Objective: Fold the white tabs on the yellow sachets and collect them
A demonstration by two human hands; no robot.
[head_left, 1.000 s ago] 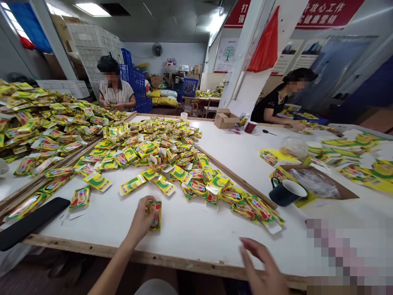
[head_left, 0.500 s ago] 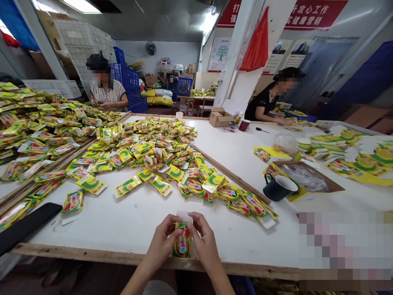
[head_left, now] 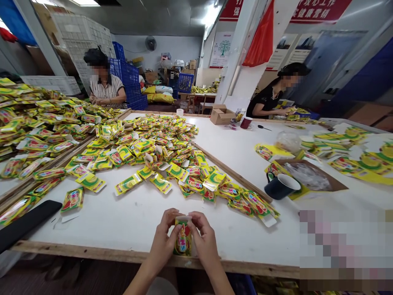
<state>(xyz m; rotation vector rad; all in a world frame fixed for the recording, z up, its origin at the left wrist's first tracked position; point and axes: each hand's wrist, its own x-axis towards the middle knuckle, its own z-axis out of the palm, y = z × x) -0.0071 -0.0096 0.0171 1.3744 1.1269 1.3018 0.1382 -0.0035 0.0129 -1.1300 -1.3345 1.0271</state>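
A small yellow and green printed carton (head_left: 183, 241) stands between my hands at the table's front edge, its colourful lettering facing me. My left hand (head_left: 166, 237) grips its left side, thumb on the front. On the right side, my right hand (head_left: 204, 237) holds it the same way, thumb near the top. The white flap (head_left: 183, 218) at the carton's top lies between my fingertips. Beyond my hands, a large heap of similar cartons (head_left: 153, 141) spreads over the white table (head_left: 123, 223).
A dark mug (head_left: 281, 187) and an open box with clear plastic (head_left: 307, 176) stand right. A long black object (head_left: 29, 223) lies at the left edge. Wooden strips (head_left: 233, 172) divide the tabletop. Two people (head_left: 107, 88) work across the table, one left, one right.
The carton's white top flap stood up earlier and is now folded down lower between my fingers. Both hands stay on the carton. The view has shifted slightly.
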